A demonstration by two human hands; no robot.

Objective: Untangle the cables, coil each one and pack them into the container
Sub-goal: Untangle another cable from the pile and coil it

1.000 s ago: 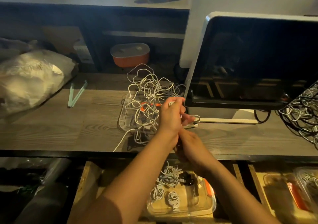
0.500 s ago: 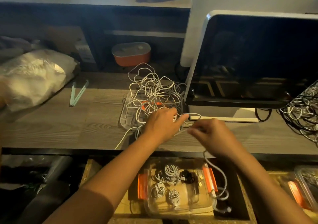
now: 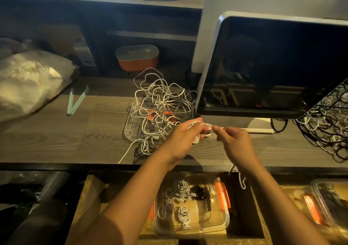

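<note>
A tangle of white cables (image 3: 162,101) lies on the wooden counter over a clear lid with orange clips (image 3: 130,126). My left hand (image 3: 183,140) grips a small bundle of loops of one white cable (image 3: 196,131) just right of the tangle. My right hand (image 3: 235,141) pinches the same cable close to the left fingers; its loose tail (image 3: 242,180) hangs below the counter edge. Down below, a clear container (image 3: 224,224) holds several coiled white cables and a black one.
A large dark monitor (image 3: 273,65) stands close behind my hands. Another heap of black and white cables (image 3: 327,126) lies at the right. A white plastic bag (image 3: 28,82) and pale green tongs (image 3: 76,101) sit at the left. A second clear container (image 3: 331,203) is at the lower right.
My hands rose and drew together again over the counter. More of the cable is now looped in my left hand, and the tail below the right hand is shorter.
</note>
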